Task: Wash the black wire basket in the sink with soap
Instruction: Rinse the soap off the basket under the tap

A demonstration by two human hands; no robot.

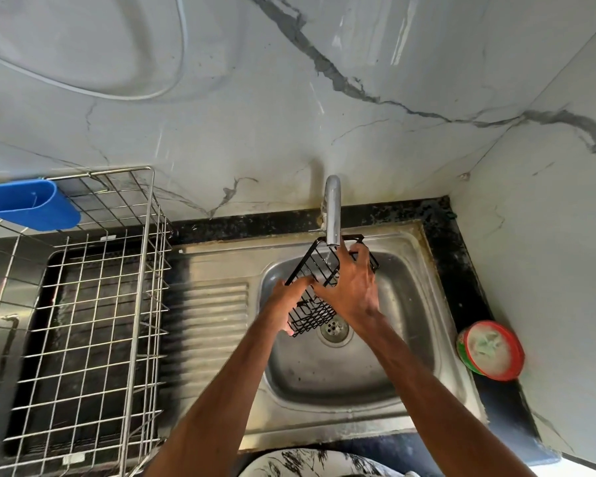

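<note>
I am holding the black wire basket (315, 315) tilted over the sink (324, 376), under the faucet (332, 208). My left hand (288, 299) is gripping its near-left edge, and my right hand (350, 287) is grasping the wires with spread fingers. I am planning slow turns to wet every wire.

Nothing legible anywhere: no words, brands or numbers to read. Side band of the soap tub (490, 349) on the counter, red and green, too small and blurred to tell any print
</note>
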